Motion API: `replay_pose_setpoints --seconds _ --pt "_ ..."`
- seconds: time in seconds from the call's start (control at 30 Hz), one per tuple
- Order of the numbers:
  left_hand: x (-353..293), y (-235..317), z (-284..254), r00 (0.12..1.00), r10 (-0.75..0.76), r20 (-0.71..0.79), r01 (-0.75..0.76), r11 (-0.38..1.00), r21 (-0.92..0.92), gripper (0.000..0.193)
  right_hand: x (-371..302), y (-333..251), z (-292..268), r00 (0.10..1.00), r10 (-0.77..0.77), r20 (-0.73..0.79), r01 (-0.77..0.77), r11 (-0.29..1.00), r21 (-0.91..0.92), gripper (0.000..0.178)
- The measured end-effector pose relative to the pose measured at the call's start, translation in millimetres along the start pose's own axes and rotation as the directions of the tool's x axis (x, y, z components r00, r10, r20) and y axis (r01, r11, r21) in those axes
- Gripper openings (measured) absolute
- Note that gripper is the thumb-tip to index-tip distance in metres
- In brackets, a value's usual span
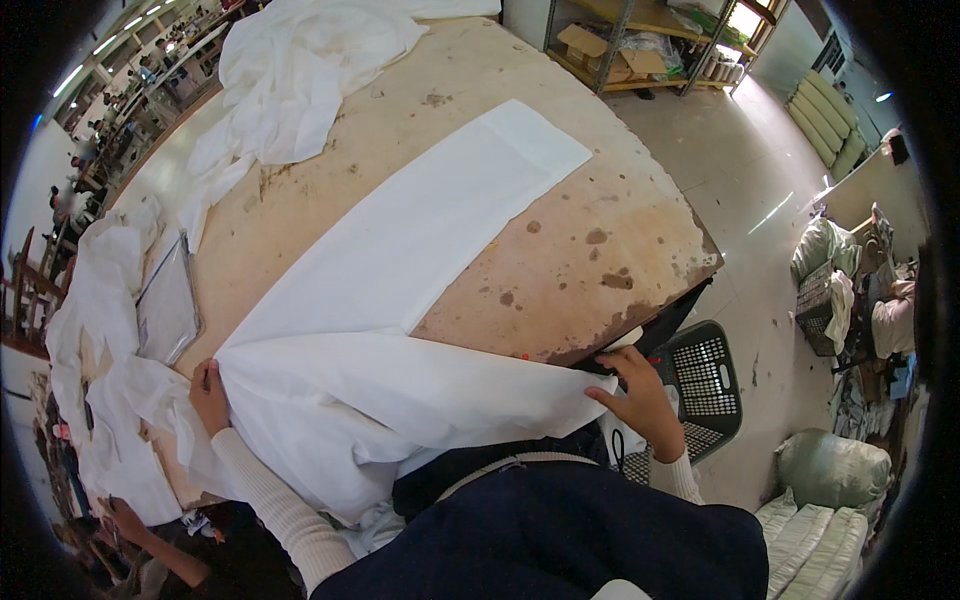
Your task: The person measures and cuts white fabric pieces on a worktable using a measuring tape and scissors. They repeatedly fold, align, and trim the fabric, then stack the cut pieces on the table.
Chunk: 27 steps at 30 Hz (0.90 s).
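A large piece of white cloth (400,230) lies across the wooden table (560,250). Its far part is a long, smooth strip with a band across the end, shaped like a trouser leg. The near part (440,385) is folded over, rumpled, and hangs off the front edge towards me. At the cloth's left fold, my left hand (208,398) is closed on the fabric with curled fingers. My right hand (645,400) pinches the cloth's right end between thumb and fingers, beside the table's near right corner.
More white cloth (290,80) is heaped at the far left and along the left edge, near a clear flat packet (170,305). A black plastic basket (705,375) stands right of the table. Another person's hand (125,522) is at lower left. Shelves (640,45) stand behind.
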<state>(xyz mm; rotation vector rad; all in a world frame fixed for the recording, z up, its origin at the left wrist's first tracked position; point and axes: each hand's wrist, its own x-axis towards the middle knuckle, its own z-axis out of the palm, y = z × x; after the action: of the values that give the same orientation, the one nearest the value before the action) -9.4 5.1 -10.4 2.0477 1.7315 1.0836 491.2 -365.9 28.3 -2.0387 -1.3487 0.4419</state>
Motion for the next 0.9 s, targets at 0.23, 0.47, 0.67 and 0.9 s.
replay_pose_setpoints --seconds 0.23,0.47,0.67,0.9 --pt "1 -3 -2 0.999 -0.025 0.027 0.025 1.000 -0.007 0.022 9 12 -24 0.934 -0.246 0.259 0.241 0.969 0.050 0.031" --pt "-2 -4 1 0.998 -0.068 -0.003 0.068 0.997 -0.042 0.023 74 -35 -52 0.978 0.209 -0.001 -0.050 0.242 0.969 0.040" --pt "1 6 2 0.998 -0.056 0.035 0.058 0.996 -0.067 0.020 143 6 -1 0.886 0.463 -0.024 0.215 -0.364 0.906 0.032" --pt "0 -1 -1 0.999 -0.032 0.037 0.033 0.999 -0.015 0.020 178 56 -58 0.795 0.319 -0.516 0.103 0.766 0.634 0.027"
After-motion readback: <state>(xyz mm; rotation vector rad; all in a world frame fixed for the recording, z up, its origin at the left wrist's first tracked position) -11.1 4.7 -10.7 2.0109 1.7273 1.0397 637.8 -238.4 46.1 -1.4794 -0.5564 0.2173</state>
